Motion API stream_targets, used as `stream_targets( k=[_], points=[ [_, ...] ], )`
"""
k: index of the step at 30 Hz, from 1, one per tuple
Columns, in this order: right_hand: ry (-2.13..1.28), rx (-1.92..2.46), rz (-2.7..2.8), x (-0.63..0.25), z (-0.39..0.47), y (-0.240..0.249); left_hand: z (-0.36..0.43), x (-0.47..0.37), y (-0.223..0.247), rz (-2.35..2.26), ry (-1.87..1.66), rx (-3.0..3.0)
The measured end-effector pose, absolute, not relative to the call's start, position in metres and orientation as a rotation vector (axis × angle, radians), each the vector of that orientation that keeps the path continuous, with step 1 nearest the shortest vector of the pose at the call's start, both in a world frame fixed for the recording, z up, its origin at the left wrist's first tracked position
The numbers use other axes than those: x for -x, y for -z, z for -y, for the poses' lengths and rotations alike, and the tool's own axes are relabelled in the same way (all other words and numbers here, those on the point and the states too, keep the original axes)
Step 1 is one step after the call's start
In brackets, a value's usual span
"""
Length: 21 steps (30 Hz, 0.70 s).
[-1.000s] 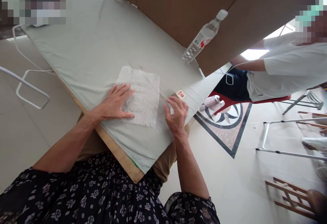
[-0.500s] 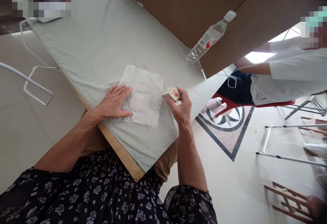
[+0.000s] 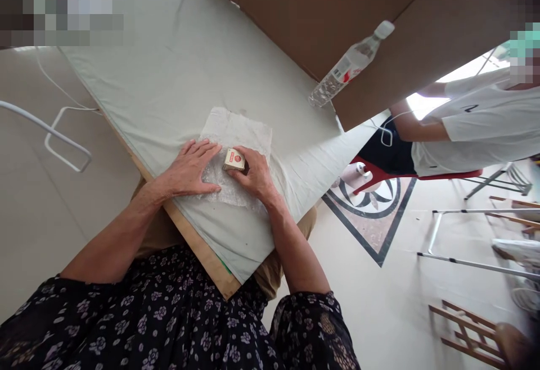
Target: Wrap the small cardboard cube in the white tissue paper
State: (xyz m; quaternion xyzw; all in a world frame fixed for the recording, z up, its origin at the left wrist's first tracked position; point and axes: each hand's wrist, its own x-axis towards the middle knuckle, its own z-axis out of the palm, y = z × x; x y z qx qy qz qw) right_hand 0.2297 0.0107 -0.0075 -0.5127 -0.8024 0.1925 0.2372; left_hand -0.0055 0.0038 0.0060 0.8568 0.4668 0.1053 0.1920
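A sheet of bubble wrap (image 3: 251,128) lies flat on the cloth-covered table (image 3: 156,72) near its front corner. My left hand (image 3: 189,170) rests palm down on the sheet's left edge, fingers and thumb spread, holding nothing. Over the middle of the sheet, my right hand (image 3: 255,173) grips a small cream box (image 3: 234,159) with red print between thumb and fingers. Whether the box's underside touches the wrap is hard to tell.
A large cardboard box (image 3: 291,16) stands at the back right, with a clear plastic bottle (image 3: 348,69) beside it. A person in a white shirt (image 3: 481,128) sits on the right. White cables (image 3: 70,108) hang off the left edge.
My right hand has moved left with the small box, from the sheet's right edge to above its middle. My left hand has stayed in place.
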Motion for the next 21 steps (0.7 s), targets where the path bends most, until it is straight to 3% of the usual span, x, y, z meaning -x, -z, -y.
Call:
stream_targets(
  k=[10, 15, 21],
  points=[
    [-0.316, 1.275, 2.141, -0.25, 0.037, -0.018, 0.02, 0.023, -0.011, -1.202, -0.575, -2.441],
    [-0.271, 1.261, 2.418, -0.255, 0.086, -0.009, 0.046, 0.03, -0.018, -1.138, -0.484, -2.534],
    [-0.153, 1.34, 2.182, -0.24, 0.071, 0.0, 0.044, 0.007, -0.02, -1.221, -0.515, -2.555]
  ],
)
